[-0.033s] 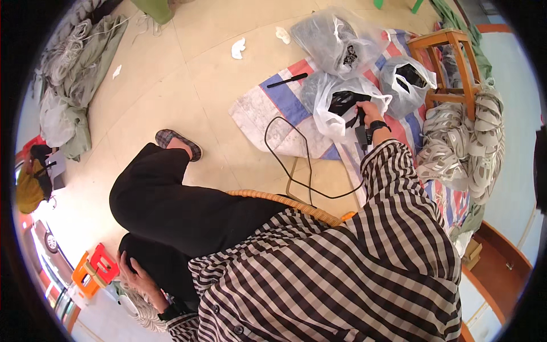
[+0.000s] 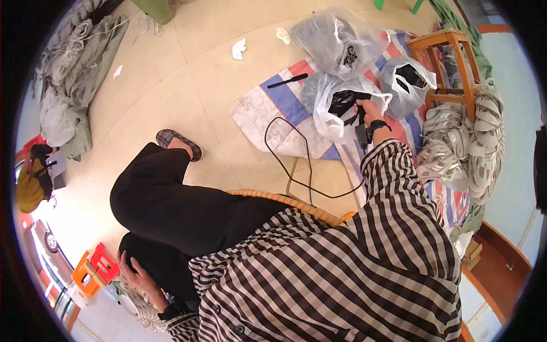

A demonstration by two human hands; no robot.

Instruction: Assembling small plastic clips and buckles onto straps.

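My right hand (image 2: pixel 371 109) is at the mouth of a white plastic bag (image 2: pixel 329 117) on the striped sheet. Its fingers are closed on black strips (image 2: pixel 360 118), some hanging below the hand, and more black pieces (image 2: pixel 342 101) fill the bag. Their exact kind cannot be made out. A black wristband with a small dark device sits on that wrist. Far to the lower left, my left hand (image 2: pixel 139 281) rests on my black-trousered knee, fingers spread and holding nothing.
Beside the bag stand another bag of black pieces (image 2: pixel 409 80) and a larger clear bag (image 2: pixel 333 43). A black marker-like stick (image 2: pixel 288 80) and a looped black cable (image 2: pixel 308 154) lie to the left. A wooden stool (image 2: pixel 450 40) and bundled grey-white straps (image 2: pixel 487 142) stand right.
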